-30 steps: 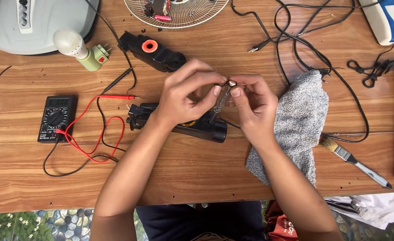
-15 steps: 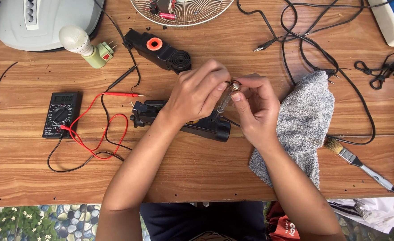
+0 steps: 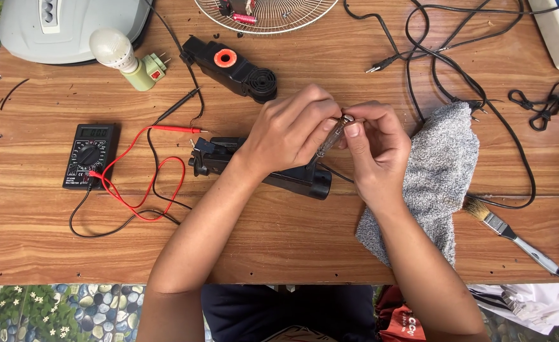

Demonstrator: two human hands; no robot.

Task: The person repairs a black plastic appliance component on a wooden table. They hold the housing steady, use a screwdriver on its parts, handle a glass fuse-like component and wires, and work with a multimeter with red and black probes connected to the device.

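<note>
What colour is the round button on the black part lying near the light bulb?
The round button is orange-red, on the black part; the head view shows it.

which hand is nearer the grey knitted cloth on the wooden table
Right. The right hand sits just beside the grey knitted cloth, its wrist at the cloth's edge. The left hand is farther off, on the far side of the right hand.

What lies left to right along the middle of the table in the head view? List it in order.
Black multimeter → red probe lead → left hand → slim screwdriver-like tool pinched by both hands → right hand → grey cloth → paintbrush.
</note>
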